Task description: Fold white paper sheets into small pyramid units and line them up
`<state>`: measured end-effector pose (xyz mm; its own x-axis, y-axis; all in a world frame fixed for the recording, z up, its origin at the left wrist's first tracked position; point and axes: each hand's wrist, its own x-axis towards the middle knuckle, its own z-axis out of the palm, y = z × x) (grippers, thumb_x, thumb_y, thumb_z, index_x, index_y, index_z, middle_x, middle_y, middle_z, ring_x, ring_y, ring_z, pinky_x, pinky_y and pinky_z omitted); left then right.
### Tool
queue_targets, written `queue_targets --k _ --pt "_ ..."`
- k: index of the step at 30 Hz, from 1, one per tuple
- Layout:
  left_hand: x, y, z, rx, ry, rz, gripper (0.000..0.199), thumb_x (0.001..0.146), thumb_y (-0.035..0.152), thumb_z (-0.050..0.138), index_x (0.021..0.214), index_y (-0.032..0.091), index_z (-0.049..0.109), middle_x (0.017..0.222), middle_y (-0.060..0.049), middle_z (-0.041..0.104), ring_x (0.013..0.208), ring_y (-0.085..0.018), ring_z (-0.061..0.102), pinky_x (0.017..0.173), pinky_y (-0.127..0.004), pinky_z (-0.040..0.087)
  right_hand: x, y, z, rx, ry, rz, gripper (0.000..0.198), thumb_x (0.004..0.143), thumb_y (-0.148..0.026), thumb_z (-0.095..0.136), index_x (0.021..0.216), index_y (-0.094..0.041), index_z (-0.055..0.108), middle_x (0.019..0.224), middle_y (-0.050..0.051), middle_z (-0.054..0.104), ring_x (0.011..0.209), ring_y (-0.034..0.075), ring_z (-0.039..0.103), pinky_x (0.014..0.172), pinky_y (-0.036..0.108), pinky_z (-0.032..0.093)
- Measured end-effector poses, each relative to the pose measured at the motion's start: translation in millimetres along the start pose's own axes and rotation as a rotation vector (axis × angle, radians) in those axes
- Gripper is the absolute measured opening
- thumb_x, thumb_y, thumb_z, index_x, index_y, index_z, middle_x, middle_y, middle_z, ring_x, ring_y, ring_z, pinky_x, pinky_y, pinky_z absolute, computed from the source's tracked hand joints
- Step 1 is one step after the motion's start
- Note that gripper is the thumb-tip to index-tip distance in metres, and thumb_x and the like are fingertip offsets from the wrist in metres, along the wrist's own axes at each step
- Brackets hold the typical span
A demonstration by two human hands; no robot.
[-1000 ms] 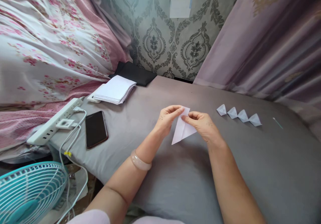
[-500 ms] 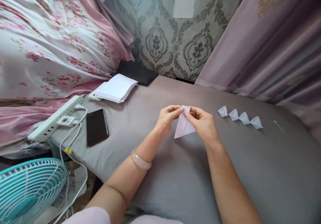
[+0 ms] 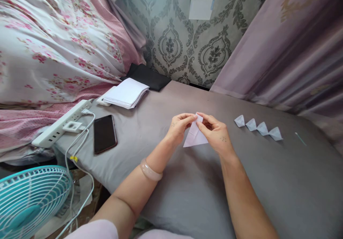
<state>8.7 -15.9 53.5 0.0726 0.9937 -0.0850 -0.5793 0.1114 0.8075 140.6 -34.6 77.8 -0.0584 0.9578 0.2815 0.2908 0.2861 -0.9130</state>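
Note:
A folded piece of white paper (image 3: 195, 136) is held up between my hands over the grey cloth surface (image 3: 187, 189). Its narrow end points away from me and its wide edge hangs toward me. My left hand (image 3: 179, 127) pinches the upper left edge between thumb and fingers. On the other side my right hand (image 3: 215, 131) grips the upper right edge, its thumb lying across the paper. Fingertips behind the paper are hidden. Several folded white paper pieces (image 3: 262, 128) with pointed tops stand in a row to the right.
A stack of white paper (image 3: 125, 92) lies at the back left, near a black folded item (image 3: 150, 77). Closer in are a phone (image 3: 105, 134) and a white power strip (image 3: 63, 123) with cables. A blue fan (image 3: 32, 203) stands lower left. A thin stick (image 3: 300, 138) lies far right.
The paper's lower edge has swung slightly left and levelled as the paper turns a little in my hands. Both grips stay. The whole view has shifted slightly.

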Motion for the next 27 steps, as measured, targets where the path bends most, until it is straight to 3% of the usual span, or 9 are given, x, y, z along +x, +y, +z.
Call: queue_targets --k 12,27 --pt "0.7 -2.5 -0.4 -0.003 0.031 0.054 0.014 0.062 0.025 0.079 0.068 0.015 0.072 0.068 -0.002 0.066 0.064 -0.009 0.055 0.07 -0.027 0.04 -4.3 0.1 5.6 -0.435 0.053 -0.292 0.035 0.089 -0.026 0.049 0.119 -0.021 0.067 0.084 0.005 0.059 0.079 0.017 0.057 0.078 0.033 0.049" --pt "0.4 -2.1 0.2 -0.013 -0.035 0.023 0.015 0.065 0.025 0.08 0.076 0.015 0.076 0.075 -0.005 0.07 0.071 -0.012 0.059 0.076 -0.028 0.044 -9.9 -5.0 4.2 -0.83 0.058 -0.378 0.046 0.089 -0.02 0.041 0.131 -0.022 0.06 0.085 0.009 0.057 0.088 0.024 0.051 0.075 0.036 0.048"
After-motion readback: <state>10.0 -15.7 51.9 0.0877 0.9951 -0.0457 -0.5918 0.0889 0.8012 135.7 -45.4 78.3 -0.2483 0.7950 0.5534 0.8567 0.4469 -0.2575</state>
